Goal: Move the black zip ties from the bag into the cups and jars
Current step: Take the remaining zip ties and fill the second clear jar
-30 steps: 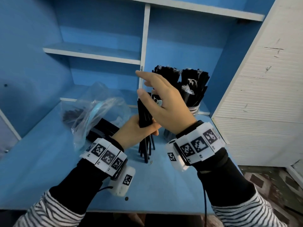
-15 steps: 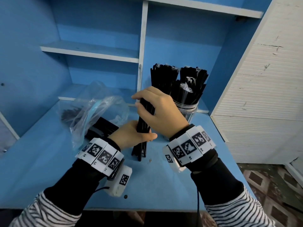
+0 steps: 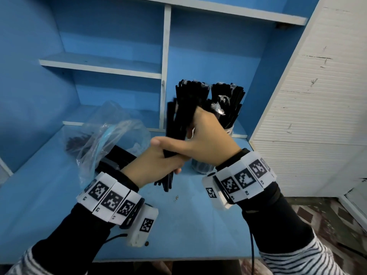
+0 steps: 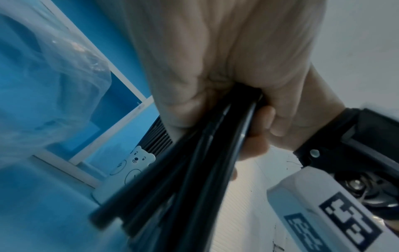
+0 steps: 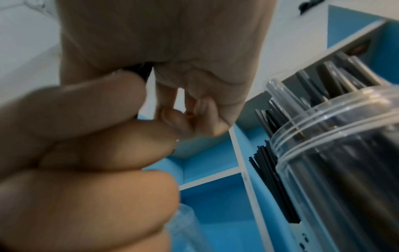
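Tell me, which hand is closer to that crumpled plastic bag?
Left. The left hand grips the zip tie bundle just beside the plastic bag; the right hand holds the bundle farther away, toward the jar.

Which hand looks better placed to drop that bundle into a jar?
Probably the right hand: it grips the zip tie bundle higher up, beside the clear jar. The left hand grips lower.

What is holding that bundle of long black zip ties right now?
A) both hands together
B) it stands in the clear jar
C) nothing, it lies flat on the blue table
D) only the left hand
A: the left hand grips the bundle of long black zip ties low down, and the right hand is wrapped round it just above.
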The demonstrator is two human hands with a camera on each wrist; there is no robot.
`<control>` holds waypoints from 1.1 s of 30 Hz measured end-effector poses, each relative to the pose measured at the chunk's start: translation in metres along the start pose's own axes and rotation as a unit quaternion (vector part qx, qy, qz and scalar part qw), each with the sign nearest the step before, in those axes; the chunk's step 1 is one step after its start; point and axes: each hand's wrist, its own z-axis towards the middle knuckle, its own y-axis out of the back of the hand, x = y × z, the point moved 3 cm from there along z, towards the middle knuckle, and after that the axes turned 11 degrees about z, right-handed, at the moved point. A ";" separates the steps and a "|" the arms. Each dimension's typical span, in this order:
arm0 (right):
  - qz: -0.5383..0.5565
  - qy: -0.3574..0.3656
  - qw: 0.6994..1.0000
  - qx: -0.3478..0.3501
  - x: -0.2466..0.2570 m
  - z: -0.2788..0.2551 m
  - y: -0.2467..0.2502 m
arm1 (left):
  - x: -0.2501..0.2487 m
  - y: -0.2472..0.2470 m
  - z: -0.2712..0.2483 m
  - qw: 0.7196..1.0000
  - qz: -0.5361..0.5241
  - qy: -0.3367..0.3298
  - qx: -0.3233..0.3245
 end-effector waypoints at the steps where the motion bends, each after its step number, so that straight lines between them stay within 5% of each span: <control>1: 0.026 -0.002 0.999 0.026 0.000 -0.001 -0.002 | -0.003 -0.003 -0.002 0.999 0.016 -0.009 0.032; 4: 0.084 -0.004 0.992 0.091 0.000 -0.007 -0.005 | -0.008 -0.010 -0.008 0.994 0.021 -0.009 0.108; 7: 0.099 0.012 0.992 0.072 0.002 -0.008 0.004 | -0.017 -0.013 -0.005 0.993 0.002 -0.029 0.119; 14: 0.077 0.024 0.996 -0.045 0.015 0.012 0.053 | -0.036 -0.007 0.026 0.986 -0.070 -0.148 -0.043; 18: 0.081 0.023 0.986 -0.144 0.014 0.025 0.088 | -0.017 -0.019 0.053 0.978 -0.067 -0.127 -0.148; 33: 0.032 -0.075 0.969 -0.234 -0.033 0.041 0.141 | 0.010 -0.044 0.091 0.998 -0.014 -0.017 -0.057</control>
